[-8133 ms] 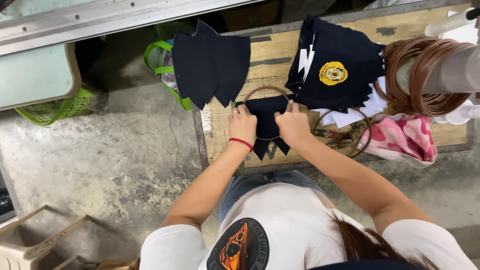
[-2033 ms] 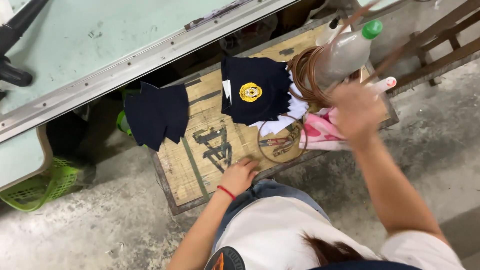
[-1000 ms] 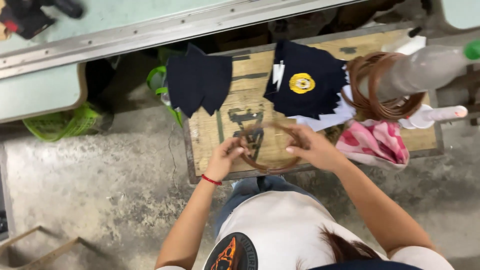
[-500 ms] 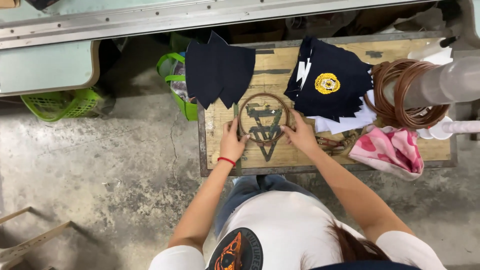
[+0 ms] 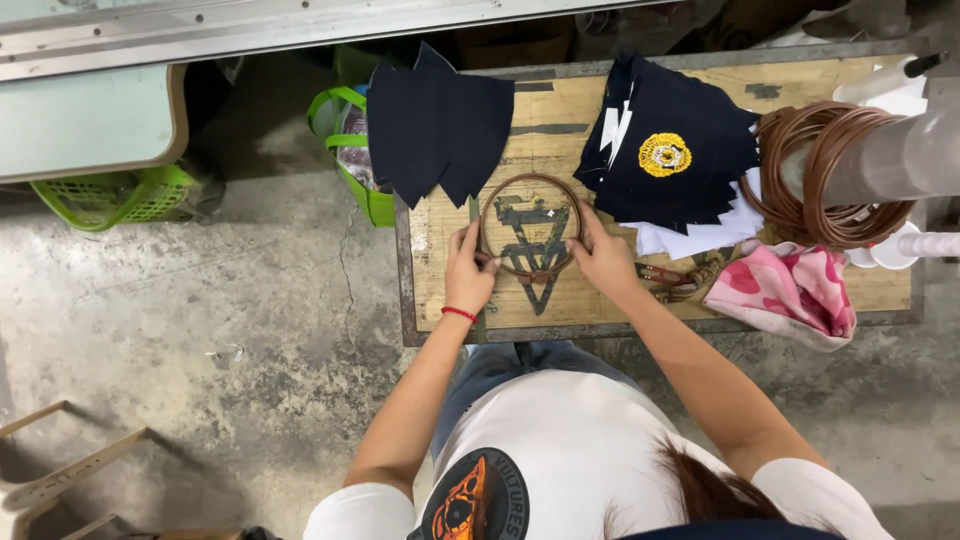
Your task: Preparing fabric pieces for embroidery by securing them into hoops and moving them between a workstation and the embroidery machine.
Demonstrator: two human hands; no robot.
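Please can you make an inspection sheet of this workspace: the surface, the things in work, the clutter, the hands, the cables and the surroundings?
Surface: worn wooden table with a painted mark.
Job's things: brown ring lying flat over the mark.
Clutter: dark cloth pieces; dark stack with a yellow badge; pink cloth; more brown rings on a pole.
Hands: left hand and right hand touch the ring at its two sides.
Cables: nothing seen.
Surroundings: concrete floor, green baskets.
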